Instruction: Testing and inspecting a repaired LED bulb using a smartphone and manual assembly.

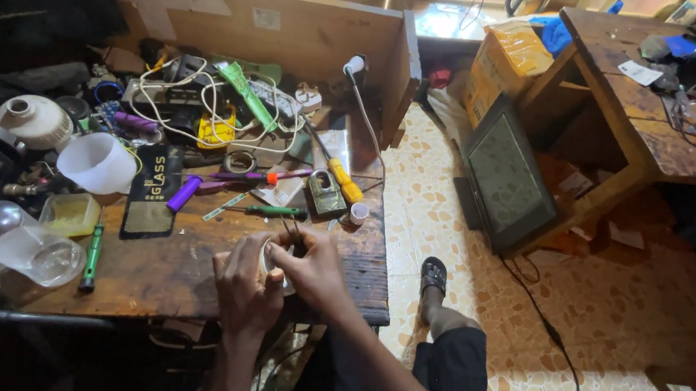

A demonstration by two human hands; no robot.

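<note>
You held a small round white thing (266,257) in both hands at the front of the desk (163,268). Your left hand (245,285) gripped it; your right hand (310,268) pinched tweezers (290,231). It looked like careful picking work needing steady fingers.

You've got a small roll of pale tape (268,265) pinched between your hands, mostly hidden, only a bit of its rounded whitish edge showing. It's just above the near edge of the wooden workbench (179,278). A pair of thin dark tweezers (290,229) pokes up from your fingers, tips pointing toward the bench's back.
</note>
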